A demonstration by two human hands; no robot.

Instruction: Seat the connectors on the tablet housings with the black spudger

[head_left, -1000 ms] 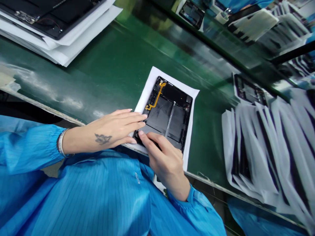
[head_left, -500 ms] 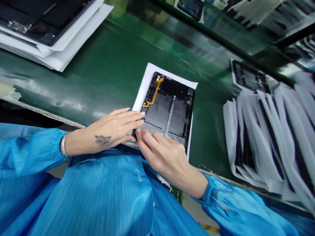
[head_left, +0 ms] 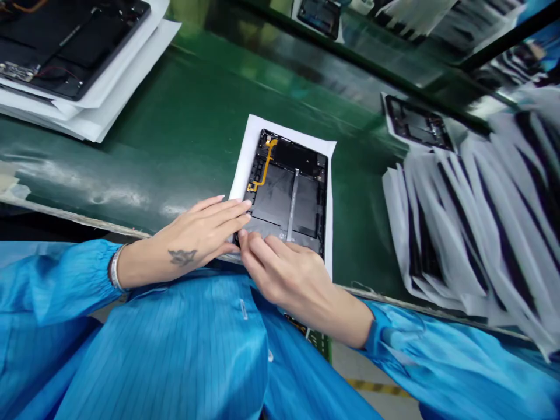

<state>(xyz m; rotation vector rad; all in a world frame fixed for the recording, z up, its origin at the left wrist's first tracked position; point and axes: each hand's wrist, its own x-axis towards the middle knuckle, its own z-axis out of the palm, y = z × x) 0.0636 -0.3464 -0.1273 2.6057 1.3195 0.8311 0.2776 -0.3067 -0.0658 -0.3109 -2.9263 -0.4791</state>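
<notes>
In front of me an opened tablet (head_left: 286, 192) lies on a white sheet (head_left: 242, 160), its dark battery cells and a grey ribbon cable (head_left: 293, 201) exposed. An orange flex cable (head_left: 266, 169) runs along its upper left side. My left hand (head_left: 203, 230) rests flat with fingers stretched out, fingertips on the tablet's left edge. At the tablet's near left corner, my right hand (head_left: 286, 268) has its fingers curled and pinched together. Whatever those fingers hold, if anything, is hidden behind them. The near end of the tablet is covered by my right hand.
Another opened tablet (head_left: 56, 41) lies on stacked white sheets (head_left: 131, 81) at the upper left. To the right stands a row of tablets in white sleeves (head_left: 437, 221), with an opened tablet (head_left: 417, 122) behind it. A dark green shelf edge (head_left: 363, 73) crosses the back.
The view has shifted slightly, so the bench items appear a little further left. Both hands keep nearly the same place at the tablet's near left corner, the right fingers still pinched.
</notes>
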